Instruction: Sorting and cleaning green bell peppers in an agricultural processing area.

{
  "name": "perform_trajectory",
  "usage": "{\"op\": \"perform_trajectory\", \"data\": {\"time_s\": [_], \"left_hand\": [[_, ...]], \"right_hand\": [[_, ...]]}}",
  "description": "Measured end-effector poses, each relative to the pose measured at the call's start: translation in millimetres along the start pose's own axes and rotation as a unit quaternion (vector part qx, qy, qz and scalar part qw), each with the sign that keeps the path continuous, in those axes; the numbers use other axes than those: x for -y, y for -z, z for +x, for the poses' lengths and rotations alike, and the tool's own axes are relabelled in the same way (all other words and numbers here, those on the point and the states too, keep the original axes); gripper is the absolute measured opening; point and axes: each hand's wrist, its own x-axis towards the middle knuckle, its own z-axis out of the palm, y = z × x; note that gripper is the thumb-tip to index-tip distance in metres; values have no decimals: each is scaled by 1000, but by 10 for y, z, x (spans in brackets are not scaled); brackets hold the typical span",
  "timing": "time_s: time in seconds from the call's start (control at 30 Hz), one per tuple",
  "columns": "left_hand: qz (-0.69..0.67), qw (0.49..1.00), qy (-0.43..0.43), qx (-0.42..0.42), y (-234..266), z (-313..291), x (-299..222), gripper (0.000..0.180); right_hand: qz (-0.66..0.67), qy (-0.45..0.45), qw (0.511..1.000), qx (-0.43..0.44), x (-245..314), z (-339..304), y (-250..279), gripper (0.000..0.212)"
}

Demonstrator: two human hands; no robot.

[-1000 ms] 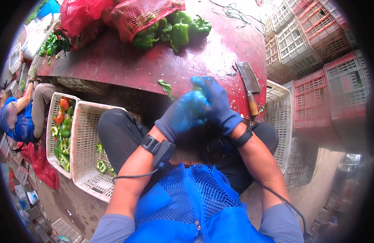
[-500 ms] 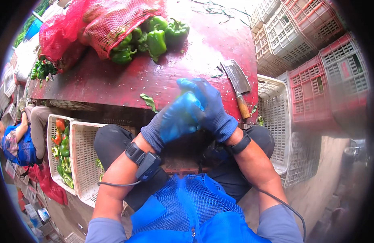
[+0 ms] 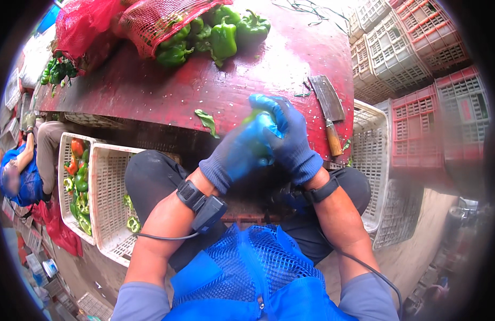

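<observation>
Both hands, in blue-coated work gloves, are pressed together just over the table's near edge. My left hand (image 3: pixel 239 152) is closed and smeared by motion. Against it, my right hand (image 3: pixel 291 128) has its fingers curled over the top. Between the gloves shows a yellow-green patch of a green pepper (image 3: pixel 251 116), mostly hidden. To the right lies a cleaver (image 3: pixel 327 99) with a wooden handle, flat on the red table (image 3: pixel 167 101). A loose green leaf (image 3: pixel 206 122) rests near the table edge. Whole green peppers (image 3: pixel 224 40) spill from a red mesh sack (image 3: pixel 164 24) at the far left.
A white crate (image 3: pixel 112 187) with a few pepper pieces stands by my left knee. Beyond it, another crate (image 3: pixel 65 176) holds red and green peppers. A white crate (image 3: pixel 373 160) is at my right. Stacked crates (image 3: pixel 418 120) rise farther right. Another person (image 3: pixel 23 171) sits at left.
My hands stay together around the pepper and have shifted slightly against each other. The whole view has swung a little, so the table and cleaver appear farther right.
</observation>
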Motion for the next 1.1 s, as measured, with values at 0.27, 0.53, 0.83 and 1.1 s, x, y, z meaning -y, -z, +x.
{"op": "perform_trajectory", "data": {"time_s": [0.27,0.53,0.83,1.1], "left_hand": [[-109,993,26,-31,-14,43,33,33],[-54,998,13,-28,35,86,50,37],[-22,1000,-6,17,43,107,50,37],[4,999,-11,-30,-52,60,23,40]], "right_hand": [[-21,-21,999,-35,-40,-13,-31,33],[-19,8,997,-71,-118,-4,-49,37],[-4,-43,998,-36,-31,-20,5,34],[69,-96,993,-30,-96,-37,-4,36]]}}
